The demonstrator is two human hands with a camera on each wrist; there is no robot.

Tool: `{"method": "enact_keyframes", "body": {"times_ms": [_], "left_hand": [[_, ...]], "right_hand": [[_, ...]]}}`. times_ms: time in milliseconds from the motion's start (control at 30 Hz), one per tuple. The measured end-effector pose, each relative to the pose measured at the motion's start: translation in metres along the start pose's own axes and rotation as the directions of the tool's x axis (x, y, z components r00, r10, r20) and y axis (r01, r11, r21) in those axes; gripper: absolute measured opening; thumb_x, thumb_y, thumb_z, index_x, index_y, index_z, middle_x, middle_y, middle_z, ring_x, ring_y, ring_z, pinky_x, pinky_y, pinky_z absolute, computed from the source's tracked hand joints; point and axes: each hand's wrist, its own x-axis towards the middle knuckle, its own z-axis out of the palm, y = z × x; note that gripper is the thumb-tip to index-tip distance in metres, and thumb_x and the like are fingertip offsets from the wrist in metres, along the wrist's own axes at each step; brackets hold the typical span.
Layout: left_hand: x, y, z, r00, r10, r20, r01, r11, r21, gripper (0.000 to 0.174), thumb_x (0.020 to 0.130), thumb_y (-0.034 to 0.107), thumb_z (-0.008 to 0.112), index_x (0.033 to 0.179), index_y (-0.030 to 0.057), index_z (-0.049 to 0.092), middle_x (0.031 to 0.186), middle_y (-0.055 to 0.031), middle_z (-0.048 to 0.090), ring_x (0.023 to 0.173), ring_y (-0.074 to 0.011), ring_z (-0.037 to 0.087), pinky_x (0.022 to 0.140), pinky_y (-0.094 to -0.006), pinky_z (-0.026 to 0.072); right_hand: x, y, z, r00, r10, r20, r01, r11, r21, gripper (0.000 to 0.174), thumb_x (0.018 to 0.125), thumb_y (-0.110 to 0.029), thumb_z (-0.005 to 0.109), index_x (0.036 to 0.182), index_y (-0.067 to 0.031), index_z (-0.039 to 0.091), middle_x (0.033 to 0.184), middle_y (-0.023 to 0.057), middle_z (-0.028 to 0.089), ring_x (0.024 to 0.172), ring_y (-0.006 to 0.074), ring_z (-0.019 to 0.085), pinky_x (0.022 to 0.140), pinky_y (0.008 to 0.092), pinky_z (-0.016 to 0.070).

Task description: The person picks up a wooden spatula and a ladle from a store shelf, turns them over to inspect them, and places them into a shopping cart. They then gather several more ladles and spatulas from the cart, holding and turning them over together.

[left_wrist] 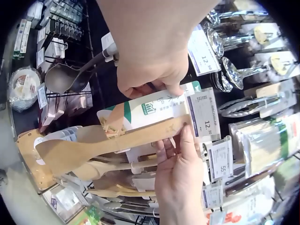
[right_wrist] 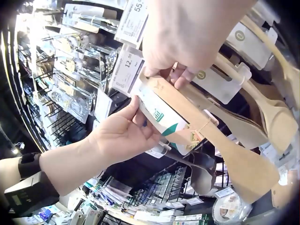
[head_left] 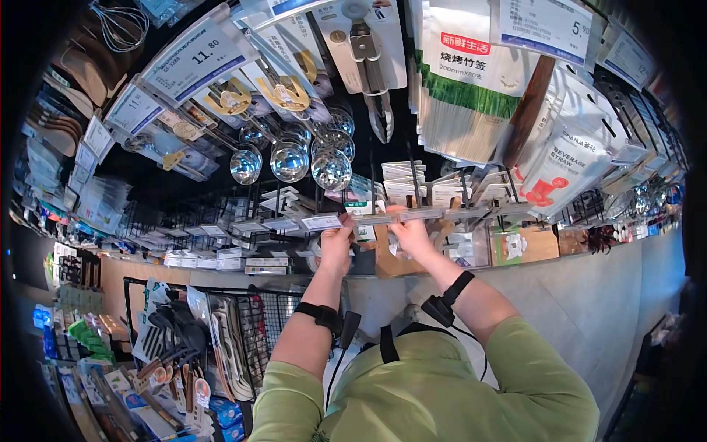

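Observation:
A wooden spatula (left_wrist: 70, 152) on a white and green backing card (left_wrist: 150, 110) hangs at a shelf rail, its blade pointing away from the price tags. My left hand (left_wrist: 150, 70) pinches the long edge of the card near its top, fingers curled behind it. At the handle's end my right hand (left_wrist: 180, 173) grips spatula and card, thumb on the front. The right wrist view shows the same spatula (right_wrist: 248, 168) between my right hand (right_wrist: 183, 47) and left hand (right_wrist: 124, 133). In the head view the rail hides most of it.
More wooden utensils (right_wrist: 276, 115) hang right beside the spatula. A dark ladle (left_wrist: 63, 77) is on the other side. Metal ladles (head_left: 289, 158), tongs (head_left: 372, 81) and bamboo skewers (head_left: 471, 96) hang above. A wire rack (head_left: 272, 306) of utensils stands at lower left.

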Motion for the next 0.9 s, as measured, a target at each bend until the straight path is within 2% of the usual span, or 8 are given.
{"method": "enact_keyframes", "body": {"times_ms": [100,200,333,400,633,800,833,900], "left_hand": [[0.001,0.005,0.004,1.000,-0.011,-0.005,0.011,1.000,0.020,0.030,0.084,0.013,0.061,0.111,0.0021,0.054,0.098,-0.0023,0.059,0.084,-0.0102,0.055,0.073,-0.0241,0.0430],[0.003,0.007,0.012,0.995,0.081,-0.053,-0.080,0.996,0.029,0.031,0.083,0.016,0.064,0.108,-0.0002,0.057,0.091,-0.0042,0.061,0.078,-0.0111,0.055,0.070,-0.0246,0.0446],[0.004,0.011,0.015,0.997,0.077,-0.021,-0.074,0.991,0.115,0.034,0.083,0.019,0.064,0.109,-0.0007,0.056,0.094,-0.0054,0.060,0.082,-0.0126,0.055,0.075,-0.0263,0.0435],[0.011,0.004,0.013,0.992,0.115,-0.050,-0.105,0.980,0.169,0.027,0.082,0.019,0.065,0.103,0.0056,0.056,0.094,-0.0003,0.057,0.084,-0.0074,0.048,0.072,-0.0231,0.0384],[0.023,-0.009,0.005,0.987,0.131,-0.091,-0.113,0.977,0.179,0.025,0.083,0.017,0.065,0.103,0.0075,0.055,0.094,0.0001,0.055,0.088,-0.0098,0.049,0.079,-0.0254,0.0397],[0.002,0.011,0.006,0.984,0.139,0.109,-0.160,0.962,0.223,0.029,0.086,0.012,0.058,0.112,0.0005,0.053,0.110,-0.0065,0.058,0.102,-0.0136,0.052,0.089,-0.0270,0.0392],[0.000,0.007,0.000,0.993,0.080,0.081,-0.095,0.976,0.197,0.028,0.085,0.009,0.058,0.111,-0.0001,0.055,0.113,-0.0080,0.058,0.105,-0.0141,0.052,0.091,-0.0274,0.0385],[-0.011,0.005,-0.014,0.998,-0.053,0.025,0.041,0.938,0.345,0.028,0.083,0.012,0.061,0.107,-0.0001,0.057,0.095,-0.0064,0.062,0.087,-0.0142,0.057,0.080,-0.0289,0.0458]], "right_hand": [[0.003,0.002,0.003,0.999,-0.038,-0.035,0.034,0.994,-0.106,0.022,0.079,0.000,0.055,0.101,-0.0021,0.057,0.091,0.0071,0.061,0.084,0.0150,0.058,0.076,0.0284,0.0451],[0.008,0.000,0.008,0.996,-0.064,-0.063,0.066,0.998,0.022,0.025,0.078,0.003,0.055,0.103,-0.0019,0.055,0.092,0.0068,0.060,0.086,0.0163,0.058,0.077,0.0279,0.0450],[0.010,-0.009,0.007,0.997,-0.070,-0.025,0.064,0.979,-0.192,0.025,0.077,0.005,0.055,0.101,-0.0019,0.052,0.090,0.0065,0.058,0.085,0.0165,0.057,0.076,0.0274,0.0449],[0.014,-0.003,0.008,0.997,-0.067,-0.028,0.058,0.967,-0.248,0.023,0.077,0.005,0.055,0.098,-0.0018,0.052,0.088,0.0066,0.058,0.084,0.0165,0.056,0.076,0.0274,0.0448],[0.023,-0.004,0.015,0.986,-0.120,-0.118,0.078,0.946,-0.314,0.014,0.083,-0.001,0.057,0.097,-0.0008,0.051,0.082,0.0052,0.059,0.075,0.0110,0.056,0.069,0.0240,0.0459],[0.024,0.003,0.014,0.985,-0.128,-0.119,0.092,0.958,-0.272,0.013,0.084,-0.001,0.055,0.097,-0.0019,0.052,0.082,0.0037,0.060,0.076,0.0110,0.057,0.069,0.0243,0.0460],[0.022,0.001,0.011,0.992,-0.074,-0.099,0.051,0.975,-0.216,0.016,0.084,-0.006,0.057,0.099,-0.0017,0.054,0.087,0.0088,0.062,0.081,0.0161,0.060,0.073,0.0282,0.0472],[0.023,0.010,0.005,0.991,-0.099,-0.092,0.066,0.948,-0.312,0.019,0.083,-0.010,0.059,0.100,-0.0020,0.055,0.091,0.0088,0.062,0.085,0.0172,0.059,0.077,0.0291,0.0463]]}}
